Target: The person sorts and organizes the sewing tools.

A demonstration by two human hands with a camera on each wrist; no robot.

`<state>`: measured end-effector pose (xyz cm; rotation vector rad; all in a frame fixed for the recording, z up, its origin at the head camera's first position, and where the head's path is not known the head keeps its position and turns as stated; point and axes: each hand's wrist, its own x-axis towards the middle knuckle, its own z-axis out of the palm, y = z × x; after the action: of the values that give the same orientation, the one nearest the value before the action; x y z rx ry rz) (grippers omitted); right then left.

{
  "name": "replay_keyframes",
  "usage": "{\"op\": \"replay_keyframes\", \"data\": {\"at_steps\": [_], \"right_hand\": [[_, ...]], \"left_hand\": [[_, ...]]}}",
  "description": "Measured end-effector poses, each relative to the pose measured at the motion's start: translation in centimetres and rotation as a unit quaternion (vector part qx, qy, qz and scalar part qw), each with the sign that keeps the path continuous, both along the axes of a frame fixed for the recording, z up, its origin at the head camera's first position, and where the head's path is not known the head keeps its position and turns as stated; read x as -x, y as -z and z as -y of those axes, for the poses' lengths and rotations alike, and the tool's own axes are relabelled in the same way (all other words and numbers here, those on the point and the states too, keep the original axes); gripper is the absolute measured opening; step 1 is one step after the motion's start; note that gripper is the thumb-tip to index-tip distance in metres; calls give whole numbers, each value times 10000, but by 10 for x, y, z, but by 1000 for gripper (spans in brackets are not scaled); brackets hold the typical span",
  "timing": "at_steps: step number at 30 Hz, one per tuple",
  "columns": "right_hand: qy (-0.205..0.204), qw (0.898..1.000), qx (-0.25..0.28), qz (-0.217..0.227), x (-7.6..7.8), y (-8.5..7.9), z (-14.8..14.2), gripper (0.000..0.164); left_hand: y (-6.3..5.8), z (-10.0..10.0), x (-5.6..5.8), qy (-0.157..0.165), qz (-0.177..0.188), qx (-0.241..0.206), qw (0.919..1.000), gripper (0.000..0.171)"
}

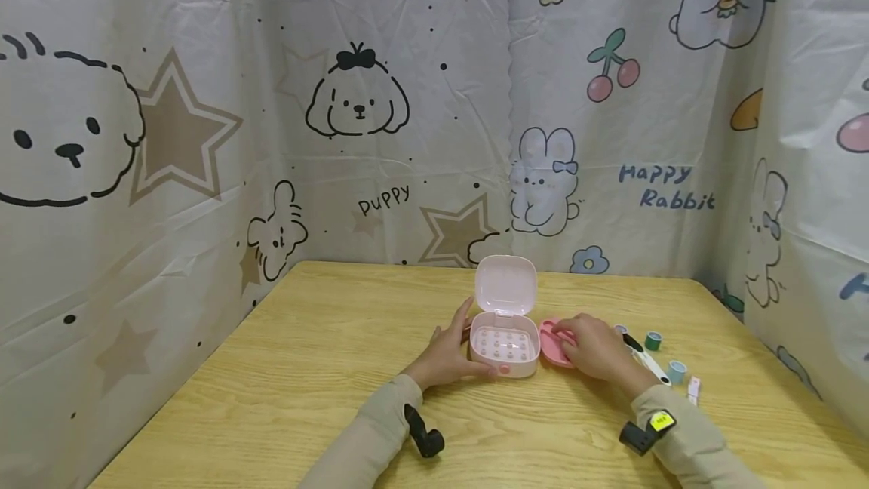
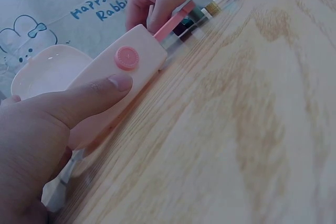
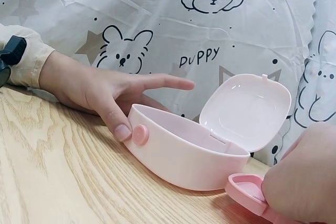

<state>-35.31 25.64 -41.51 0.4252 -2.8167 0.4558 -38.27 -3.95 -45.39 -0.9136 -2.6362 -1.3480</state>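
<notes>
A pale pink box (image 1: 505, 370) stands on the table with its lid (image 1: 505, 285) raised; rows of small bumps show on its inner floor. My left hand (image 1: 444, 353) holds the box's left end, its thumb on the front beside the round pink button (image 2: 127, 58) and its index finger stretched out behind. At the box's right end is a darker pink divided tray (image 1: 555, 353). My right hand (image 1: 597, 345) grips this tray from above, fingers at its compartments; the hand hides part of it in the right wrist view (image 3: 247, 195).
Right of my right hand lie a green thread spool (image 1: 653, 341), a light blue spool (image 1: 677, 372), a white tool with a black part (image 1: 653, 365) and a small pink-and-white clip (image 1: 693, 390). A printed curtain (image 1: 380, 96) hangs behind the wooden table (image 1: 326, 338).
</notes>
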Motion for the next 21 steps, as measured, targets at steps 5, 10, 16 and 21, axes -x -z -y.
{"op": "replay_keyframes", "data": {"at_steps": [5,10,16,21], "right_hand": [[1,9999,-6,110,1,3,-1,24],[2,9999,-21,146,3,5,-2,25],[-16,9999,-96,137,3,8,-3,24],[25,9997,-100,201,1,8,-1,25]], "left_hand": [[0,0,-1,-16,-21,27,10000,134],[-1,0,-1,-48,1,76,10000,134],[-1,0,-1,-62,34,65,10000,134],[0,0,-1,-62,28,54,10000,134]]}}
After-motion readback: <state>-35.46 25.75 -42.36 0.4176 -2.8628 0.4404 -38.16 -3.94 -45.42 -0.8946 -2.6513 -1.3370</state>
